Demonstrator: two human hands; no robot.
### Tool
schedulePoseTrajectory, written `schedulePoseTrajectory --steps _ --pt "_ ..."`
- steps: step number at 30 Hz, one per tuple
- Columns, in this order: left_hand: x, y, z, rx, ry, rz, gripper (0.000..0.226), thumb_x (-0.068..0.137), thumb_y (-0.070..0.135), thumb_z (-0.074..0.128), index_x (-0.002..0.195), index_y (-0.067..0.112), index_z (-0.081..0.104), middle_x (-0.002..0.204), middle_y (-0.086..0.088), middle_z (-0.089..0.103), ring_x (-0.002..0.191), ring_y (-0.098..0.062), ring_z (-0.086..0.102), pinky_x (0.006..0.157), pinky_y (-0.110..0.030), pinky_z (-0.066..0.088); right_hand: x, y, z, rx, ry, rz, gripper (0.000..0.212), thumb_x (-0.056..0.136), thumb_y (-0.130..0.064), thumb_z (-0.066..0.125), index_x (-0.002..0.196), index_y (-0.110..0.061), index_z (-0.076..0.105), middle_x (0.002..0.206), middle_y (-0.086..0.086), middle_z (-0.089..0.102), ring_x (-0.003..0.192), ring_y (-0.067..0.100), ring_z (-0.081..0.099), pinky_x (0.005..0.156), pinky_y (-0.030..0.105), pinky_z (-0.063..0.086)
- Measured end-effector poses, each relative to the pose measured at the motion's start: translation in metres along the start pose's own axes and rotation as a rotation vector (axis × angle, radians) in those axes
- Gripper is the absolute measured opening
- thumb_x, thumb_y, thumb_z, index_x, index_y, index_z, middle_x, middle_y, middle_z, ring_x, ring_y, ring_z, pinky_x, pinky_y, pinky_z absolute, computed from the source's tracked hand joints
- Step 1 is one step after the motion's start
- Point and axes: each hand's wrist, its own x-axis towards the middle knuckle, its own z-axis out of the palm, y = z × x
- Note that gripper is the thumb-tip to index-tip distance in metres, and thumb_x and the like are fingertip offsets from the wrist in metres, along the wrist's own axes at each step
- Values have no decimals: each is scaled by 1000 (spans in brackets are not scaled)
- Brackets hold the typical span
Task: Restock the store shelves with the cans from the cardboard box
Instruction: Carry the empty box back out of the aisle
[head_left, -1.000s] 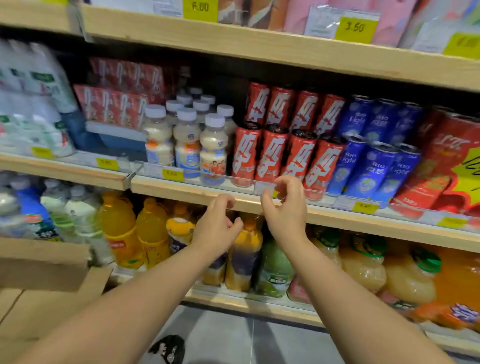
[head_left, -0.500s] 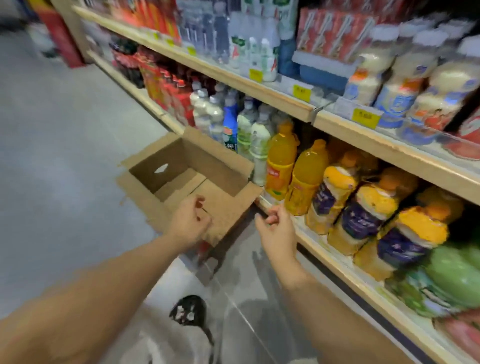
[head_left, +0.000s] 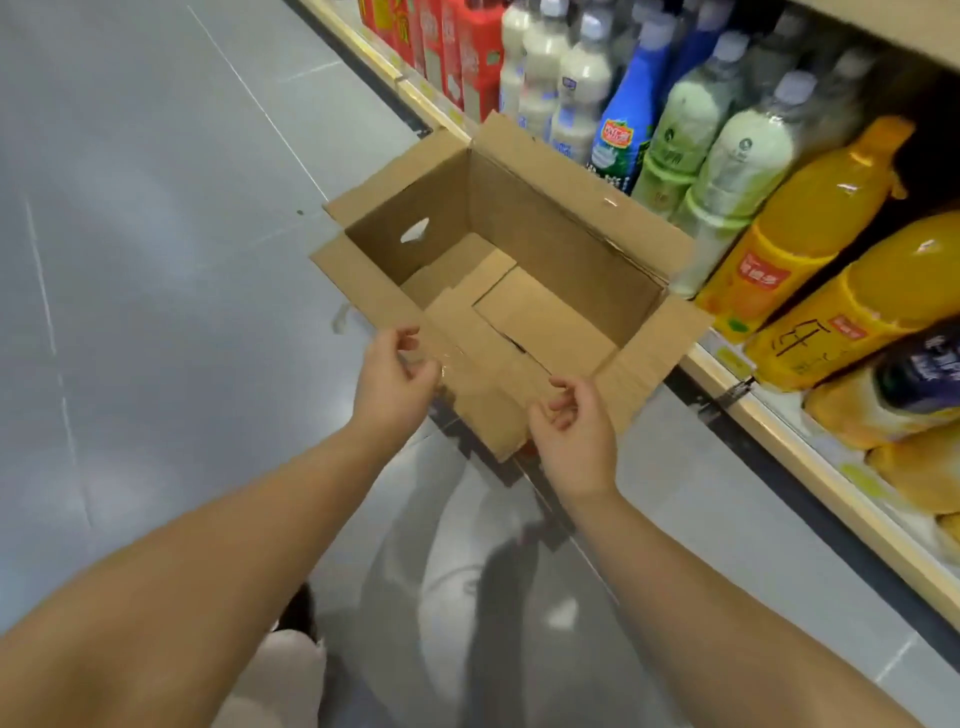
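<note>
The brown cardboard box (head_left: 561, 228) stands open on something low beside the bottom shelf, all flaps folded out. Inside I see only its bare cardboard bottom; no cans show in it. My left hand (head_left: 395, 384) hovers at the near flap's left side, fingers loosely curled, holding nothing. My right hand (head_left: 571, 431) hangs over the same flap (head_left: 488, 405) toward its right side, fingers bent and apart, also holding nothing. Whether either hand touches the flap I cannot tell. No cans are in view.
The bottom shelf (head_left: 810, 457) runs along the right with orange juice bottles (head_left: 810, 223), pale green and white bottles (head_left: 727, 166), a blue bottle (head_left: 623, 124) and red cartons (head_left: 467, 57). Grey floor (head_left: 156, 260) spreads to the left. My shoe (head_left: 301, 613) is below.
My view has swung from the can shelf down to the box. Both hands have dropped from the shelf edge to the box's near flap.
</note>
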Motion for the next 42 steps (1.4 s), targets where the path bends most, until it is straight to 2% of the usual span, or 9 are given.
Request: schedulePoseTrajectory --steps 6,11,16,21,27,31,36,39,42 --pt "50 -6 -43 91 -311 16 55 77 26 70 125 20 45 109 7 51 92 -10 53 76 -22 44 19 -43 55 -97 -11 211 53 86 -29 62 136 -27 45 120 2 53 96 18 58 83 32 48" --pt "113 32 -76 105 -390 -55 36 75 29 67 102 39 44 90 25 45 81 0 52 55 -8 40 28 -93 50 -207 -4 377 56 87 -30 62 140 -25 43 121 8 53 102 24 56 93 37 47" --pt "176 69 -91 238 -497 -83 49 78 39 62 121 27 43 89 25 43 91 -16 53 81 -33 47 33 -122 28 -228 90 580 56 91 -27 56 143 -29 37 135 7 47 119 26 50 101 43 43" --pt "220 50 -101 540 -522 23 53 86 32 51 136 24 37 131 -4 49 119 -29 46 95 -36 40 46 -106 22 -192 203 706 57 94 -26 53 146 -29 31 149 6 35 135 25 36 111 42 32" --pt "276 21 -71 532 -329 14 44 98 24 35 141 13 36 143 -21 36 130 -37 34 111 -45 25 75 -73 24 -154 420 775 51 96 -25 44 145 -30 31 151 2 34 137 22 32 114 39 26" --pt "322 -1 -52 667 -367 68 49 95 25 38 144 18 31 139 -19 39 127 -36 36 108 -47 30 97 -49 28 -17 540 913 52 96 -32 44 144 -42 27 150 0 35 136 22 35 113 44 29" --pt "368 -31 -28 697 -526 -198 65 94 39 42 148 34 6 151 -10 28 135 -36 31 110 -51 27 113 -24 41 -40 599 1008 55 97 -42 36 147 -44 12 152 -6 33 136 26 34 111 39 27" --pt "386 -39 -21 703 -557 -38 61 94 47 35 147 34 7 145 -16 34 129 -40 37 106 -54 32 108 -13 52 -157 607 1092 53 94 -57 27 144 -51 8 148 1 39 129 32 40 107 53 33" --pt "396 -42 -20 810 -560 118 57 94 49 32 146 38 10 141 -18 38 126 -40 40 105 -55 30 98 -9 73 -126 619 1069 55 96 -51 32 146 -47 10 144 1 39 109 17 44 97 34 35"
